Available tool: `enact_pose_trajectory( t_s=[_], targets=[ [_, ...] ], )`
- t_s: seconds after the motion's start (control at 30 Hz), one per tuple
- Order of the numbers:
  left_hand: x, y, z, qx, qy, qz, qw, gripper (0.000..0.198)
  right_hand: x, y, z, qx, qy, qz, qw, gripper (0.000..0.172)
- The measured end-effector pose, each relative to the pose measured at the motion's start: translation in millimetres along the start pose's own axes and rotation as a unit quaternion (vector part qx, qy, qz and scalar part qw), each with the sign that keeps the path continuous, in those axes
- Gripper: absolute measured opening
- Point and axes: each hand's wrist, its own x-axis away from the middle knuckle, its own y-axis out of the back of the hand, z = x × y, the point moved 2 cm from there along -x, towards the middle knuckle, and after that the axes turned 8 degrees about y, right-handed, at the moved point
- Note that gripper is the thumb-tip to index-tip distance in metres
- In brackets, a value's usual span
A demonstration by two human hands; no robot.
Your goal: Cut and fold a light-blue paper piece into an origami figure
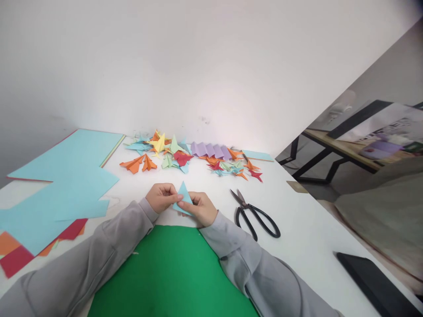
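Note:
A small light-blue folded paper piece (183, 197), pointed at the top, is held between both hands just above the white table. My left hand (161, 197) pinches its left edge with curled fingers. My right hand (201, 208) grips its right and lower side, fingers closed. Both arms are in grey sleeves. A green sheet (168, 273) lies under my forearms at the near edge.
Black scissors (254, 214) lie open-bladed right of my hands. A pile of folded paper figures (185, 157) in several colours sits at the back, with a purple pleated strip. Light-blue sheets (62, 180) over red and orange ones lie left. A dark flat object (373, 284) rests near right.

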Motion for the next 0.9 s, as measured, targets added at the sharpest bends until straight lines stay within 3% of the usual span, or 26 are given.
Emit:
enact_pose_trajectory(
  t_s=[0.2, 0.4, 0.6, 0.73, 0.9],
  targets=[
    [3.8, -2.4, -5.5, -0.053, 0.006, -0.028, 0.998, 0.043, 0.9, 0.6, -4.6, 0.0, -0.016, 0.053, 0.998, 0.04],
    [5.0, -3.6, -8.1, -0.066, 0.02, -0.046, 0.997, 0.047, 1.5, -2.1, -4.1, 0.025, -0.015, 0.038, 0.999, 0.04],
    [6.6, -1.2, -6.1, -0.11, 0.018, -0.077, 0.991, 0.045, 1.1, -1.3, -1.9, 0.03, -0.012, 0.076, 0.997, 0.038],
    [6.1, -0.8, -4.0, -0.078, 0.015, -0.082, 0.994, 0.04, 2.1, -2.7, 0.8, 0.026, -0.009, 0.095, 0.995, 0.037],
    [2.8, 0.6, -1.1, -0.043, 0.047, -0.139, 0.988, 0.045, 2.9, -5.1, -0.8, 0.03, -0.019, 0.099, 0.994, 0.039]
  ],
)
